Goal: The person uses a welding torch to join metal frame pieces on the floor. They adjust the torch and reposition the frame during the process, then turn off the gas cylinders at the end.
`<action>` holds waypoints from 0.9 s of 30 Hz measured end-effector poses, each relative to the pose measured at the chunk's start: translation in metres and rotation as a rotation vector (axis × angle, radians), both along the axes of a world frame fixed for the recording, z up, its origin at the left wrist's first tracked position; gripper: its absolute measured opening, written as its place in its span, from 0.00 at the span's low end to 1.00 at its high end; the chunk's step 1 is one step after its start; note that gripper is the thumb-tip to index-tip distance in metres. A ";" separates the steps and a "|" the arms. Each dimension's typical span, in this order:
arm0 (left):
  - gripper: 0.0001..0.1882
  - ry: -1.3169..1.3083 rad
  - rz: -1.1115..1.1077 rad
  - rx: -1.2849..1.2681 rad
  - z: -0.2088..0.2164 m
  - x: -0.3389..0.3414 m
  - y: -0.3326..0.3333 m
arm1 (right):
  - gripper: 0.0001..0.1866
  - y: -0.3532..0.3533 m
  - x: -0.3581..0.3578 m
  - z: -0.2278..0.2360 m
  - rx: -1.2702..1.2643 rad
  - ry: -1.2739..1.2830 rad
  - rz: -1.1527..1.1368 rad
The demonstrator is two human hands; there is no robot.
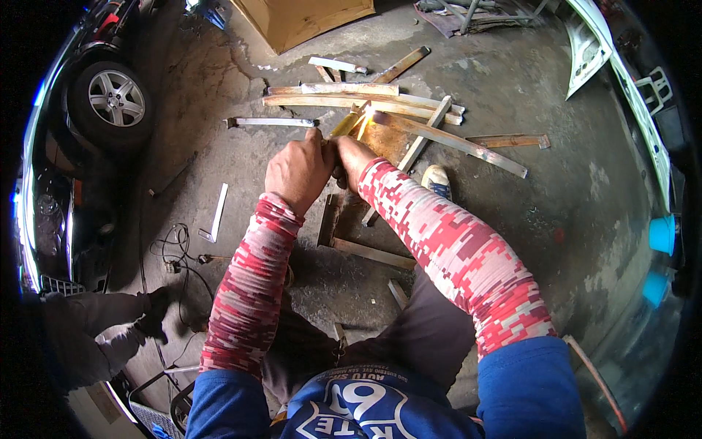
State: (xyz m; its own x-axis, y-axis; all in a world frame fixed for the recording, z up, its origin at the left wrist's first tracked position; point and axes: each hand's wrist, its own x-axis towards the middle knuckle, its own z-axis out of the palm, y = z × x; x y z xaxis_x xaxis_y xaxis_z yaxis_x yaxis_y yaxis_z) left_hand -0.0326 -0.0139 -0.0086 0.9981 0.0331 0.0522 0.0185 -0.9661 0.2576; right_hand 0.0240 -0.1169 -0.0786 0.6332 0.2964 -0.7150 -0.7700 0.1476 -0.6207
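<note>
My left hand (298, 170) and my right hand (352, 159) are closed side by side at the near end of a yellow tool (344, 126). Its grip is mostly hidden by my fingers, and I cannot make out its exact kind. At its far end a bright white glow with orange streaks (368, 115) shows against rusty metal. There, long metal bars (336, 101) with white paint and rust lie across one another on the floor. A rusty bar (468, 140) slants away to the right, over a pale bar (428, 135).
A shoe (436, 181) stands right of my hands. A car wheel (117, 99) is at the left, near a tangled black cable (179, 249). Another person's leg (110, 322) reaches in at lower left. A cardboard box (307, 22) stands at the back; a white car panel (629, 80) is at right.
</note>
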 end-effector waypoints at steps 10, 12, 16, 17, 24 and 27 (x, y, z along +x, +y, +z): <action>0.18 0.017 -0.014 0.022 -0.001 -0.001 -0.002 | 0.10 -0.006 -0.003 -0.003 0.057 -0.014 0.057; 0.18 0.011 -0.022 0.005 -0.002 0.000 -0.001 | 0.10 -0.007 -0.003 -0.002 0.081 -0.012 0.077; 0.18 0.015 -0.005 0.032 -0.005 0.001 -0.003 | 0.11 -0.007 -0.001 -0.001 0.083 -0.005 0.070; 0.18 0.016 0.002 0.038 -0.005 0.002 -0.003 | 0.11 -0.007 -0.001 -0.001 0.081 0.000 0.063; 0.14 -0.018 0.011 0.023 -0.004 0.002 -0.003 | 0.13 -0.011 -0.002 -0.002 0.119 -0.025 0.059; 0.14 -0.041 -0.058 -0.030 -0.002 0.000 -0.001 | 0.11 -0.013 -0.002 -0.003 0.113 -0.051 0.073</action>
